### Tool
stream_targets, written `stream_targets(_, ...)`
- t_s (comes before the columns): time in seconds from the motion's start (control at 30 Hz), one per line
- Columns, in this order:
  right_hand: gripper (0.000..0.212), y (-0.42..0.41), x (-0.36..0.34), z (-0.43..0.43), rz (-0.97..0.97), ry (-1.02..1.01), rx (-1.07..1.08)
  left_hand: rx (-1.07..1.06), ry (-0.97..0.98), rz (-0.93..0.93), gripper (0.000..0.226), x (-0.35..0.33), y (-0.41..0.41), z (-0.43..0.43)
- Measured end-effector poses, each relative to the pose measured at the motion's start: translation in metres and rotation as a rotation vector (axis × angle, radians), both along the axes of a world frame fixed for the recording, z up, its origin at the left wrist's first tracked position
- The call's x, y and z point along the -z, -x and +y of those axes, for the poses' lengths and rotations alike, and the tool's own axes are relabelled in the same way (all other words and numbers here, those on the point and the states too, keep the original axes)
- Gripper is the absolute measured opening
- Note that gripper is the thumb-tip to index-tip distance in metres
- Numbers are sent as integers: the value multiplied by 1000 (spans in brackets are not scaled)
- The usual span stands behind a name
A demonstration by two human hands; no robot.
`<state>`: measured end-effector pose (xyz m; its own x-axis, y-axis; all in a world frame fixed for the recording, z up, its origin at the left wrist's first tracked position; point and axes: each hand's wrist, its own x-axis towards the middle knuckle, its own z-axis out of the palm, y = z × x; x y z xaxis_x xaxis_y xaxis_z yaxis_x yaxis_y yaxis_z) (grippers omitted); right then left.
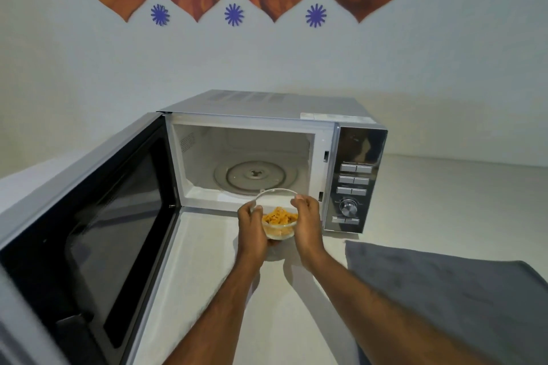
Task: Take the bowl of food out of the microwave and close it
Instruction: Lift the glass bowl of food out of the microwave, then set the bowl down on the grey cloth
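Note:
A clear glass bowl [279, 224] with orange-yellow food is held between both my hands, just outside the front opening of the silver microwave [267, 109]. My left hand [252, 230] grips the bowl's left side and my right hand [308, 221] grips its right side. The microwave door [89, 204] is swung wide open to the left. Inside, the glass turntable [255, 176] is bare.
The microwave's control panel [353, 184], with buttons and a dial, is just right of my hands. A grey cloth [444, 290] lies on the white counter [444, 201] at the right. A white wall with orange decorations stands behind.

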<state>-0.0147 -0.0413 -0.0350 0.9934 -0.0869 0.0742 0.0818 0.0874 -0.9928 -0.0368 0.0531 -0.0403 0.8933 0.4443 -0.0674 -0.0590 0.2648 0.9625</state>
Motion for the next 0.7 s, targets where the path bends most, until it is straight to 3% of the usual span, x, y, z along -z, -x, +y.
stream_targets(0.1, 7, 19, 9, -15, -21, 0, 31, 25, -12, 30, 13, 11, 18, -14)
stream_targets(0.17, 10, 32, 14, -27, -2, -9, 41, 42, -27, 55, 7, 21, 31, -23)
stream_targets(0.43, 35, 69, 19, -80, 80, -53, 113, 109, -40, 80, 16, 33, 59, -70)
stream_targets(0.7, 35, 92, 28, -155, 79, -97, 265, 321, -93, 33, 25, 29, 67, -143)
